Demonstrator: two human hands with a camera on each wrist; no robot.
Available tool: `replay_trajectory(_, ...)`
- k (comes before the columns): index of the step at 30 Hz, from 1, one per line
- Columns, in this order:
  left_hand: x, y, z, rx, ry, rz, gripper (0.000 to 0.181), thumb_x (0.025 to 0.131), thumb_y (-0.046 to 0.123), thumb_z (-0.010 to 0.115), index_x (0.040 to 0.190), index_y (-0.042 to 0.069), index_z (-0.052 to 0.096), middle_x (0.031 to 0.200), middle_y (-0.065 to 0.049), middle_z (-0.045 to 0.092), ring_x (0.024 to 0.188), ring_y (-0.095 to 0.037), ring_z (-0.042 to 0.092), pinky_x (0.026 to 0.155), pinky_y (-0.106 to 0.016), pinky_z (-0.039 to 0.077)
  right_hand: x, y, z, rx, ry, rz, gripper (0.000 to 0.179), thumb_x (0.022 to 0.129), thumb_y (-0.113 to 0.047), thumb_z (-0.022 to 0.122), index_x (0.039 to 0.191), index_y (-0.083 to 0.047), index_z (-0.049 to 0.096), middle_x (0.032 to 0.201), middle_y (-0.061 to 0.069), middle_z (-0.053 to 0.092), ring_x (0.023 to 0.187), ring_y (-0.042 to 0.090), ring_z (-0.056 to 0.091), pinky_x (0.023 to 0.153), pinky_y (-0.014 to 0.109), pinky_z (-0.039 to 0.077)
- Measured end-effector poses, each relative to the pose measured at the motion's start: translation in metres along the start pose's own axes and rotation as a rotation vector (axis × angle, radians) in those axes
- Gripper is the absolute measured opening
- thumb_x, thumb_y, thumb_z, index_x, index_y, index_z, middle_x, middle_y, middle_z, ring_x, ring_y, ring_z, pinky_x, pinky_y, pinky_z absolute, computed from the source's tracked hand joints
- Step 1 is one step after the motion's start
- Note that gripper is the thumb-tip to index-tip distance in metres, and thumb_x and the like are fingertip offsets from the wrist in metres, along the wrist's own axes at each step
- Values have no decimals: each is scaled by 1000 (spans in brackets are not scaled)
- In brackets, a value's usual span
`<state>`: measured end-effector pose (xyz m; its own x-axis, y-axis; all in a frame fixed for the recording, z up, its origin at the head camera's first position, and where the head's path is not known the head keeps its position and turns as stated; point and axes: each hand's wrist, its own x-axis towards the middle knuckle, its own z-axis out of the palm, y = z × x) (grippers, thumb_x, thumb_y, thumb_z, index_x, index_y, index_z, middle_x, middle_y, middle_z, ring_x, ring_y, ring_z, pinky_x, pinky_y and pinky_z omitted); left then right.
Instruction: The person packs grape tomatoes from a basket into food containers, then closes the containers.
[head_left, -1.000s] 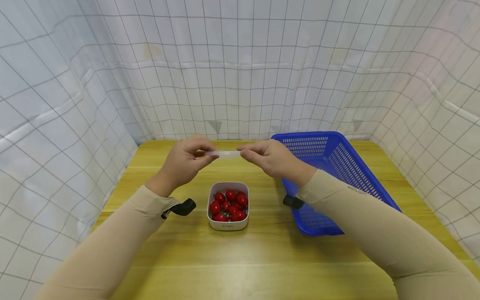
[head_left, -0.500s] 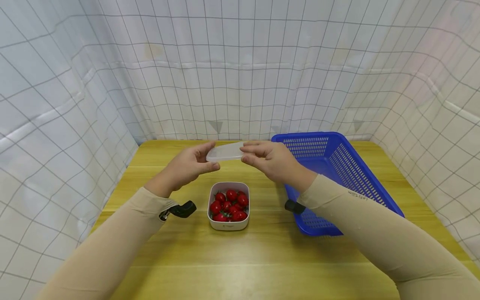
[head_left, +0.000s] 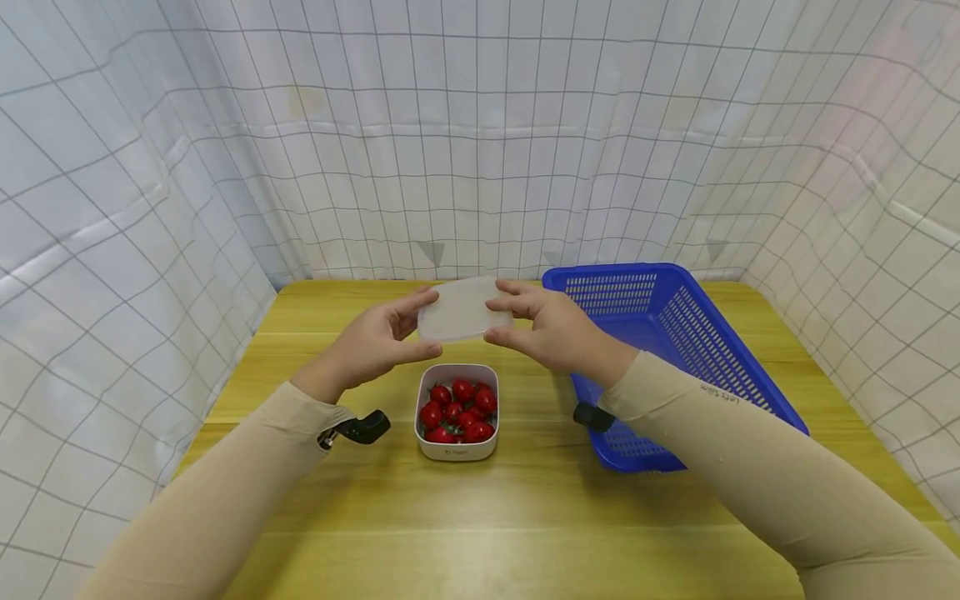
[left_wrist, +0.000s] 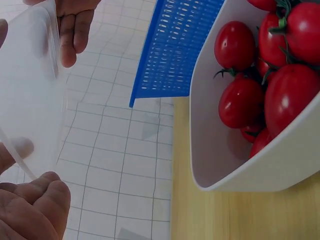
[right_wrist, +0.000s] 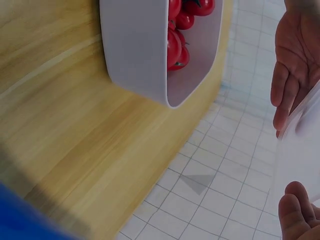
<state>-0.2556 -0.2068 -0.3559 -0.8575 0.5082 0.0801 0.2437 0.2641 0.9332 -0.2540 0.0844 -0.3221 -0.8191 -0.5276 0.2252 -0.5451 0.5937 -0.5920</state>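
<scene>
Both hands hold a translucent plastic lid [head_left: 461, 310] by its opposite sides, above and behind a white container [head_left: 457, 452]. My left hand [head_left: 375, 337] grips the left side, thumb along the near edge. On the right side, my right hand [head_left: 555, 325] pinches the lid between thumb and fingers. The lid's top face tilts toward the head camera. Inside the container lie several small red tomatoes [head_left: 462, 390] with green stems. The left wrist view shows the tomatoes [left_wrist: 242, 102] close up, below the rim, and the lid [left_wrist: 35, 95] apart from the container.
A blue perforated plastic basket [head_left: 637, 321] stands at the right of the wooden table [head_left: 465, 533], partly behind the right forearm. White grid-patterned curtains [head_left: 480, 167] enclose the back and both sides. Each sleeve cuff carries a black wrist camera [head_left: 363, 427].
The lid has turned from edge-on to showing its broad face, its near edge coming lower and toward the container. Fingers of both hands have spread along its sides. The container and basket stayed put.
</scene>
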Motion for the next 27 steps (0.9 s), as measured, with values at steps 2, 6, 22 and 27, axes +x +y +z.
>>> replay_trajectory(2,0,-1,0,13,14,7,84,95,10,79,164,0,31,178,-6,13,160,-29,32,125,-37,33,1,1,0,0,-11,9,51,96,-33,79,139,-8,69,165,12,45,150,37,46,114,49,50)
replay_trajectory(6,-1,-3,1,62,28,28,85,92,11,82,162,0,35,178,-8,13,159,-30,33,127,-46,29,1,0,1,-13,-26,18,53,95,-34,81,139,-7,69,167,12,42,139,36,58,106,45,56)
replay_trajectory(22,-7,-10,-2,155,38,101,77,87,8,87,153,2,47,177,-11,18,158,-35,35,128,-52,28,4,-6,0,77,-135,162,67,87,-27,89,145,-5,63,175,8,26,126,24,70,111,43,53)
replay_trajectory(27,-8,-12,-1,141,39,101,79,85,6,88,152,0,48,177,-11,17,158,-36,34,128,-53,27,4,-4,3,119,-170,177,66,87,-22,89,144,-3,62,175,10,24,124,24,72,106,39,57)
